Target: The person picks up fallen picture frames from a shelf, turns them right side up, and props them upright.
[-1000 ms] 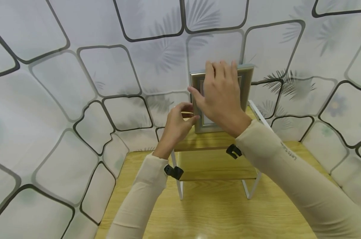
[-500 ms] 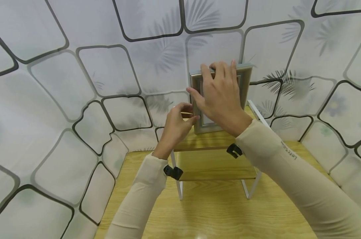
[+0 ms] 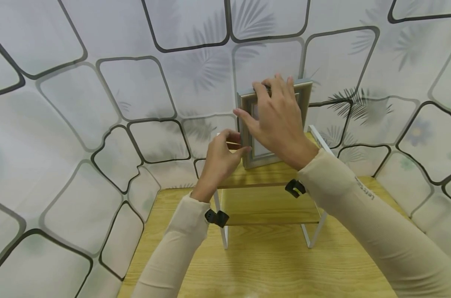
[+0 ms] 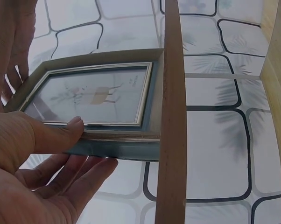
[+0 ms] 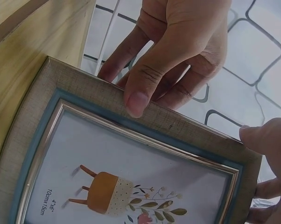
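A gold-and-blue picture frame [image 3: 261, 152] stands leaning back on the upper board of a small shelf. My left hand [image 3: 222, 156] pinches its left side low down, thumb on the front and fingers behind, as the left wrist view shows. My right hand [image 3: 279, 120] covers much of the front from the head, its fingers bent over the top edge. Its thumb [image 5: 252, 137] touches the upper left corner in the right wrist view. Behind the glass [image 5: 145, 186], a printed card shows a plant in an orange pot with legs.
The two-tier shelf has a wooden upper board [image 3: 255, 178], a lower board [image 3: 271, 207] and a white metal leg [image 3: 224, 236] at each front side. It stands on a wooden table [image 3: 266, 269]. Patterned cloth [image 3: 195, 74] surrounds the table at back and sides.
The picture frame has turned slightly, its right edge shifting left and its lower left corner coming a little forward. The right hand's fingers have bent further over the top edge; the left hand barely moved.
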Available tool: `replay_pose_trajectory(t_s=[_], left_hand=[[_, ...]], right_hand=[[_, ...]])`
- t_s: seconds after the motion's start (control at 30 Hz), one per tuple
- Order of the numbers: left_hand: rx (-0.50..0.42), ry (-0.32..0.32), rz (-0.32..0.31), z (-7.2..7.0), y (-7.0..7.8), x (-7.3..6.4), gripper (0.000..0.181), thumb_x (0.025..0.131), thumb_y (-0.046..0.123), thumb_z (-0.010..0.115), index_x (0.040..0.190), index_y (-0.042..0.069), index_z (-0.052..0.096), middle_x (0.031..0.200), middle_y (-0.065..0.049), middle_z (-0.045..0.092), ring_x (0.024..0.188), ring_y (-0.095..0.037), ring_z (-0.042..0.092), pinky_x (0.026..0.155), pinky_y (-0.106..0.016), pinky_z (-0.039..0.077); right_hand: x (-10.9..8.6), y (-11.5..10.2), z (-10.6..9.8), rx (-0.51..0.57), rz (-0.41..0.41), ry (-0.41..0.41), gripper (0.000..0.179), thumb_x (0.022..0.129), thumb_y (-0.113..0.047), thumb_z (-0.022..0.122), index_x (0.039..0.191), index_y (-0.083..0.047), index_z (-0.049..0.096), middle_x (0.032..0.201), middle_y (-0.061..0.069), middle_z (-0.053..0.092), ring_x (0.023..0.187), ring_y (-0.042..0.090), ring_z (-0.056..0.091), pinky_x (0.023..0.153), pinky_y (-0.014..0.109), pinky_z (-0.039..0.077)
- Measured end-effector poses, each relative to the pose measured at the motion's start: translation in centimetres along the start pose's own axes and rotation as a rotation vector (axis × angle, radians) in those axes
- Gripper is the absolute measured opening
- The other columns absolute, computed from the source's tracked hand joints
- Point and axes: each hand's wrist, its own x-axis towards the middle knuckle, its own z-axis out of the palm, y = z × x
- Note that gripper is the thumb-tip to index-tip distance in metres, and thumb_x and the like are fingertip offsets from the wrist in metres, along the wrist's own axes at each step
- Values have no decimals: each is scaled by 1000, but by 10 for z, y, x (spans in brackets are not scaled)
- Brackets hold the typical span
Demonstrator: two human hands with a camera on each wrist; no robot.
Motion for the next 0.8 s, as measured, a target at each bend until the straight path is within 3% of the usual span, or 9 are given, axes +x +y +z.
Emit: replay_pose_trajectory(t_s=[0.27, 0.8], left_hand=[[5, -4, 1, 2, 6, -6, 34, 89, 17, 81, 114, 5, 62, 108, -7, 66, 101, -24, 69, 86, -37, 57], [51, 13, 30, 12, 18, -13, 31, 84, 20, 86, 101, 5, 65, 91, -5, 70, 82, -18, 71, 72, -30, 58]], right_hand=[[-2, 0, -4, 41, 35, -44, 72, 96, -46, 68, 139, 9, 51, 140, 30, 51, 147, 50, 25, 124, 51, 8], [-7, 0, -11, 27, 66, -81, 82, 97, -49, 65, 144, 14, 43, 150, 35, 40, 149, 48, 20, 122, 51, 19]])
